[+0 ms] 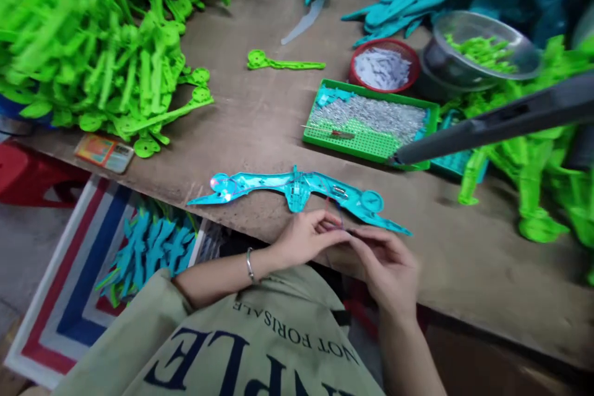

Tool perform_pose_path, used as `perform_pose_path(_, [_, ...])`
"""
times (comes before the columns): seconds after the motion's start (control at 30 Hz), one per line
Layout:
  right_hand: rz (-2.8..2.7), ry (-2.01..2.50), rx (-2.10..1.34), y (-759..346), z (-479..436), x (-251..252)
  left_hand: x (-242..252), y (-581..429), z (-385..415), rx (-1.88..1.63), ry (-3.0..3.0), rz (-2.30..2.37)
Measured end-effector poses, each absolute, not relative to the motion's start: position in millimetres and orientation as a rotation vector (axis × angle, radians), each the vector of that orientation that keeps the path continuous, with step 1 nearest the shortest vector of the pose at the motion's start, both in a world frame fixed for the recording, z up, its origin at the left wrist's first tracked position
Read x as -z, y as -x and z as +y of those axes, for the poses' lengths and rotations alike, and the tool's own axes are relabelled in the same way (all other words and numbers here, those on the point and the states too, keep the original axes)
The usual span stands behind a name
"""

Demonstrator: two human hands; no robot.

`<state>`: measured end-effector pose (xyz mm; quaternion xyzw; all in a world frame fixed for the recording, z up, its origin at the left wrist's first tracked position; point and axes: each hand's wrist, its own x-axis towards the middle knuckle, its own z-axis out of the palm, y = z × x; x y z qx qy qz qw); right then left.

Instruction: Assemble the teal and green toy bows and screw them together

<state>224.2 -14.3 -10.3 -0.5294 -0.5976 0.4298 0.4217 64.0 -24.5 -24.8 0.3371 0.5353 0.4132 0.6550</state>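
Observation:
A blue plastic bow-shaped shell [297, 189] lies on the table just beyond my hands, its inner side facing up. Thin wires run along it, a small metal piece sits in its right arm, and its left end glows. From the shell, thin wire [342, 218] leads down to my fingers. My left hand [306, 236] is closed in a pinch on the wire at the table's front edge. My right hand [388, 257] meets it fingertip to fingertip, also pinching. The exact spot between the fingertips is hidden.
Heaps of green plastic parts [102, 62] stand left and right; blue parts [403, 3] lie at the back. A green tray [366, 145] holds small metal pieces and a screwdriver [342, 134]. Beside it are a red basket [415, 62] and metal bowl [524, 71]. A dark bar [501, 114] juts in from the right.

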Motion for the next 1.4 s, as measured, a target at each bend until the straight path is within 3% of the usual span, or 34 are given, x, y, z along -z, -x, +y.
perform_pose_path(0.33, [-1.331, 1.366, -1.098, -235, 20, 4, -24, -24, -35, -0.485, -0.574, 0.680])
perform_pose_path(0.57, [-1.288, 1.338, -1.185, -230, 19, 10, -41, 5, -26, -0.764, -0.514, 0.879])
perform_pose_path(0.83, [-1.240, 1.311, -1.284, -236, 10, 10, -23, -15, -46, -0.663, -1.353, 1.304])
perform_pose_path(1.1, [-1.320, 1.211, -1.238, -223, -11, 14, 3, -49, -28, -0.971, -0.866, 1.239])
perform_pose_path(1.4, [-1.233, 1.263, -1.340, -224, -12, 21, 20, -64, -19, -1.036, -0.730, 1.209])
